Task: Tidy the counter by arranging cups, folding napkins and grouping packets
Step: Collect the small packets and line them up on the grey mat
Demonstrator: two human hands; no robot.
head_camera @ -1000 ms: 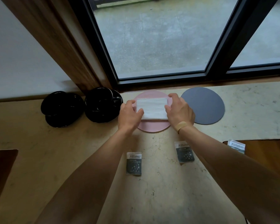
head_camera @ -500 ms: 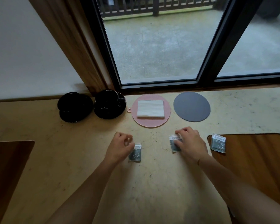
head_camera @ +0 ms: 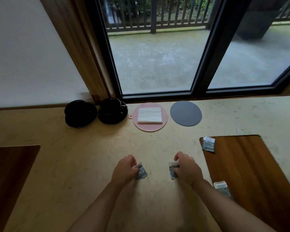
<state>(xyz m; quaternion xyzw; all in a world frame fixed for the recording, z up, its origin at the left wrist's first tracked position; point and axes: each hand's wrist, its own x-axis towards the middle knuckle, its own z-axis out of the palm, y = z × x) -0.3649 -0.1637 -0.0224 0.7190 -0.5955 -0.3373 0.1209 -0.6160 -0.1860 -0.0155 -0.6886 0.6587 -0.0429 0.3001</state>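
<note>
My left hand (head_camera: 125, 170) is closed on a small grey packet (head_camera: 141, 172) near the counter's front middle. My right hand (head_camera: 187, 169) grips a second grey packet (head_camera: 172, 169) a little to the right. A third packet (head_camera: 208, 143) lies on the corner of the wooden inlay (head_camera: 246, 164), and a fourth packet (head_camera: 223, 188) lies beside my right forearm. A folded white napkin (head_camera: 149, 115) rests on a pink round mat (head_camera: 150, 127). A black cup on a saucer (head_camera: 112, 110) and stacked black saucers (head_camera: 80, 113) stand at the back left.
A grey round mat (head_camera: 185, 113) lies right of the pink one. The beige stone counter (head_camera: 90, 148) has a dark wooden inlay (head_camera: 8, 173) at the left. A black-framed window (head_camera: 203, 64) and a wooden post (head_camera: 77, 47) rise behind the counter.
Both hands left the napkin on the pink mat, came back toward me and closed on the two nearest packets, which now sit lifted in my fingers.
</note>
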